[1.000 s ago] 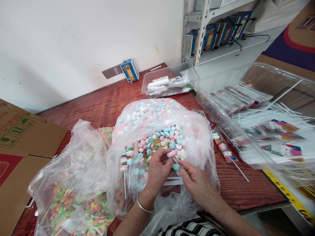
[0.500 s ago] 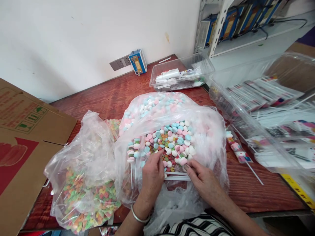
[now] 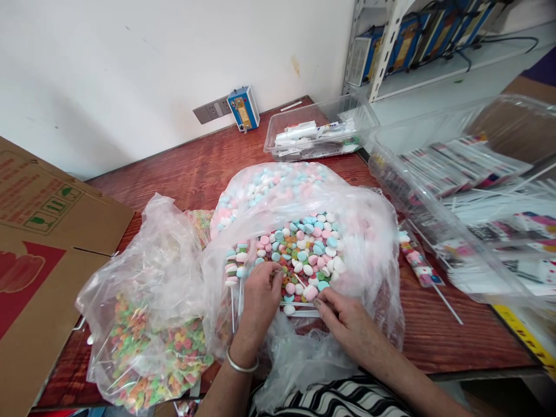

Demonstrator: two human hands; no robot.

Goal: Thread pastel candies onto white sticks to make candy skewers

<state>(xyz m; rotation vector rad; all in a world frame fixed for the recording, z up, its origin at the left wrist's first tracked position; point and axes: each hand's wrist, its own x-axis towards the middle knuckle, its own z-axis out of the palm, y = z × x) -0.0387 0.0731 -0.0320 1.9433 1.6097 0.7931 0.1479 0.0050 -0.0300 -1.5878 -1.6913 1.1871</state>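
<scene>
Inside an opened clear plastic bag lie many pastel pink, blue and white round candies, with small coloured ring candies among them. My right hand pinches at a pink candy with a thin white stick poking out of it. My left hand is closed over the ring candies, its fingertips together; what they hold is hidden. White sticks lie crosswise below the hands. At the bag's left side rests a candy skewer with stacked pieces.
A second bag of ring candies lies left, beside a cardboard box. Clear plastic bins with sticks and labels stand right, near a wrapped skewer. A small blue device sits against the wall.
My right hand has moved a little left and down, along with the pink candy and its stick. My left hand has shifted slightly left. A white candy now shows by the crosswise sticks.
</scene>
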